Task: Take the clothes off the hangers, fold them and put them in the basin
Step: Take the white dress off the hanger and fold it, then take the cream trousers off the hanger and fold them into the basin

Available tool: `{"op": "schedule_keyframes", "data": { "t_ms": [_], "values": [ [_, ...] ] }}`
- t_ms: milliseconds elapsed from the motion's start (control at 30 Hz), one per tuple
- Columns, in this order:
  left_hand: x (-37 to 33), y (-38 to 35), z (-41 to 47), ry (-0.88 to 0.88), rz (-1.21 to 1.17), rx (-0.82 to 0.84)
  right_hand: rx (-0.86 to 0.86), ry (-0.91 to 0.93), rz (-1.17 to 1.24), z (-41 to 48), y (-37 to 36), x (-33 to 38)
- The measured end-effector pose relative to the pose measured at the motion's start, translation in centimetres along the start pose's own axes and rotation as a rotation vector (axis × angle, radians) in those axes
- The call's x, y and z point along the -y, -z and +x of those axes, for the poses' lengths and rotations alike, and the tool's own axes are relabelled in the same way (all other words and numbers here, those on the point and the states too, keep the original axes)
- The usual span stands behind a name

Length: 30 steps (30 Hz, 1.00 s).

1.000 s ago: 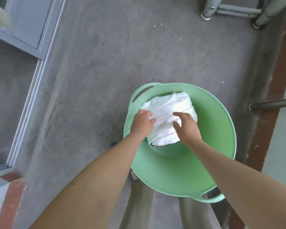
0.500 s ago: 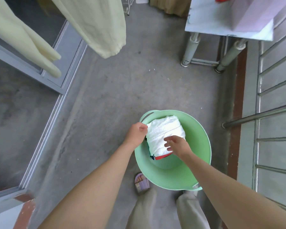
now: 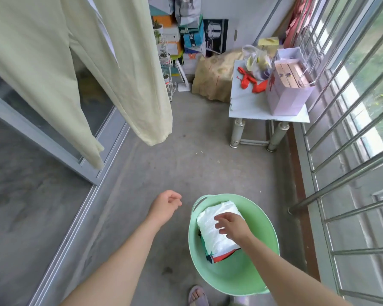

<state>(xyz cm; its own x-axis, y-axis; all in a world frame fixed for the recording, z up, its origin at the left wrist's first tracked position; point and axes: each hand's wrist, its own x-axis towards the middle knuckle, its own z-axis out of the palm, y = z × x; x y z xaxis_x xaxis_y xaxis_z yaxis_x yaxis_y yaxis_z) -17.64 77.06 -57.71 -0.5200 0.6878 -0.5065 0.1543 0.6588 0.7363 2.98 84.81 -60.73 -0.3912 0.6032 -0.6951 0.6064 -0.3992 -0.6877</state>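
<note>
- Above the round green plastic basin (image 3: 230,281), right hand (image 3: 232,225) lifts, fingers spread, off the folded white garment (image 3: 210,233); left hand (image 3: 166,205) is withdrawn, loosely curled, empty.
- Pale yellow hanging garment (image 3: 119,74) likely comes next.

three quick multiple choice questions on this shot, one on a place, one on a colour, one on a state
1. Where is the folded white garment? A) on a chair B) in the basin C) on a hanger
2. What colour is the basin? A) blue B) red C) green
3. What does the left hand hold? A) nothing B) a hanger C) the basin's handle
1 B, it lies inside the basin; 2 C, its wall is pale green; 3 A, its loosely curled fingers are empty.
</note>
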Motion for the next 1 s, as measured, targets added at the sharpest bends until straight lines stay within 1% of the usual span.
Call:
{"op": "schedule_keyframes", "data": {
  "t_ms": [167, 267, 567, 667, 800, 1000],
  "values": [
    [-4.0, 2.5, -1.9, -0.075, 0.002, 0.0, 0.014, 0.119, -0.005, -1.4, 0.6, 5.4],
    [-6.6, 4.7, -3.1, -0.112, 0.049, -0.01, 0.033, 0.194, -0.02, -1.9, 0.7, 9.2],
    [-14.8, 12.1, -7.6, -0.208, 0.114, -0.183, 0.117, 0.461, -0.066, -6.0, 1.3, 20.8],
    [-16.5, 13.9, -9.2, -0.242, 0.15, -0.205, 0.138, 0.54, -0.053, -7.4, 2.0, 23.7],
    [-20.1, 18.4, -11.4, -0.302, 0.173, -0.311, 0.153, 0.661, -0.069, -9.9, 3.0, 29.3],
    [-25.9, 24.2, -13.9, -0.434, 0.206, -0.477, 0.11, 0.861, -0.126, -13.4, 4.4, 37.3]
  ]
}}
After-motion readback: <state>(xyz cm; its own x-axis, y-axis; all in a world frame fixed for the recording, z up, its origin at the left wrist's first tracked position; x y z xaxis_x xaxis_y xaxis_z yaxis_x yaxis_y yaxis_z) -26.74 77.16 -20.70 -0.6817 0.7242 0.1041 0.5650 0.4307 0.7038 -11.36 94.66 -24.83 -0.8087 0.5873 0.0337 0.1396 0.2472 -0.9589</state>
